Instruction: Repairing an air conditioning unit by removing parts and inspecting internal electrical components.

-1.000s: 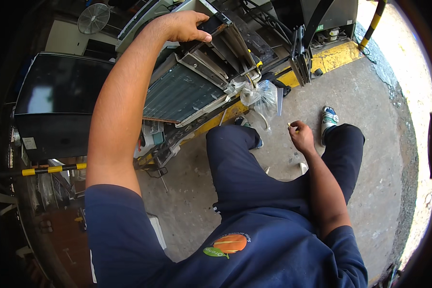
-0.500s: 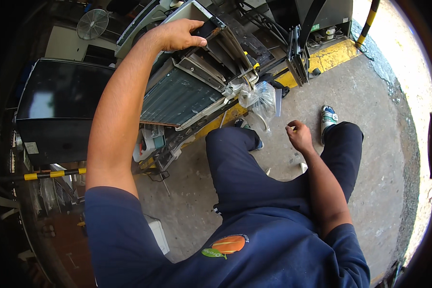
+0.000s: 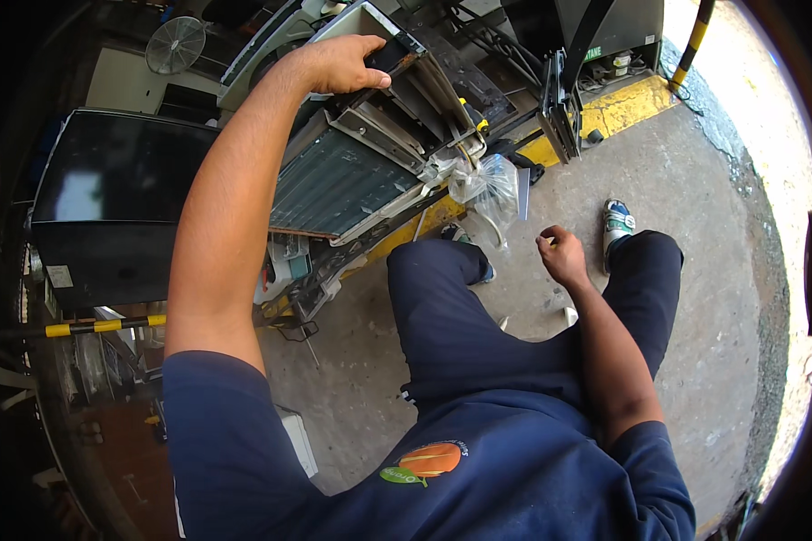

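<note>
My left arm reaches up to a large boxy metal casing (image 3: 415,99) with a dark ribbed panel (image 3: 343,185) on its near side. On the casing's top corner lies my left hand (image 3: 345,65), thumb and forefinger on either side of a dark part, gripping it there; the other fingers are hidden. Above the concrete floor near my right knee, my right hand (image 3: 565,255) is closed, fingers curled in. A small pale bit shows at its fingertips, too small to name. A clear plastic bag (image 3: 489,185) hangs at the casing's right end.
To the left stands a glossy black cabinet (image 3: 117,180), with a fan (image 3: 174,45) behind it. Thin dark metal panels (image 3: 559,113) stand upright by the yellow floor edge (image 3: 627,108). A black-and-yellow bar (image 3: 108,325) crosses at the lower left. My feet are on the concrete floor (image 3: 695,225).
My left forearm has shifted very slightly to the right, while the hand stays on the casing. The right hand has not visibly moved.
</note>
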The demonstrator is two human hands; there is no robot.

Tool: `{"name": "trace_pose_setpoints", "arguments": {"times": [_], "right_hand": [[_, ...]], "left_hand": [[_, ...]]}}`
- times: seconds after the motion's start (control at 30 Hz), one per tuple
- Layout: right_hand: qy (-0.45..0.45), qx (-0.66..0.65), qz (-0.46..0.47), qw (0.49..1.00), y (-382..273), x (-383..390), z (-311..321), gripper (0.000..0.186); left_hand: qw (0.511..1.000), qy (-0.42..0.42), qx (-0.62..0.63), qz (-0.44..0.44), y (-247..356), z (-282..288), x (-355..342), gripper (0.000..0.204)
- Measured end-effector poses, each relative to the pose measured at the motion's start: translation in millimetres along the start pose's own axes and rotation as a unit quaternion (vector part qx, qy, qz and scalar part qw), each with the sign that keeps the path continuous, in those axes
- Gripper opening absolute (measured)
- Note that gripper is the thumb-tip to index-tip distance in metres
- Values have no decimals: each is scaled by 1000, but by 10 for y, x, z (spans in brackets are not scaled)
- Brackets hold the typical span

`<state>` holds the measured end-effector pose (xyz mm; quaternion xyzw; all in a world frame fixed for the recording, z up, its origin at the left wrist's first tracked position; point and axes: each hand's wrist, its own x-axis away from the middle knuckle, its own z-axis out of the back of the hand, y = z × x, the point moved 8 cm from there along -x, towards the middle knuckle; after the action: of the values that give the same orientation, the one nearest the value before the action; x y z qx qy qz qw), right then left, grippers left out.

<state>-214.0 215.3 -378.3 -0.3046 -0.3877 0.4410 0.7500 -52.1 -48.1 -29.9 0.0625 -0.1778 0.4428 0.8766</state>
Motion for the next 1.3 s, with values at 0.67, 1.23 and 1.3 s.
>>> {"name": "trace_pose_setpoints", "arguments": {"times": [0.67, 1.23, 1.3], "right_hand": [[135, 114, 228, 958, -3189, -979, 791, 33], [110, 182, 234, 949, -3322, -906, 777, 36], [110, 184, 234, 948, -3336, -901, 771, 36]], "left_hand": [[999, -41, 6, 28, -6, -19, 11, 58], [999, -23, 45, 2, -51, -51, -3, 53], [998, -13, 60, -7, -97, -67, -4, 52]]}}
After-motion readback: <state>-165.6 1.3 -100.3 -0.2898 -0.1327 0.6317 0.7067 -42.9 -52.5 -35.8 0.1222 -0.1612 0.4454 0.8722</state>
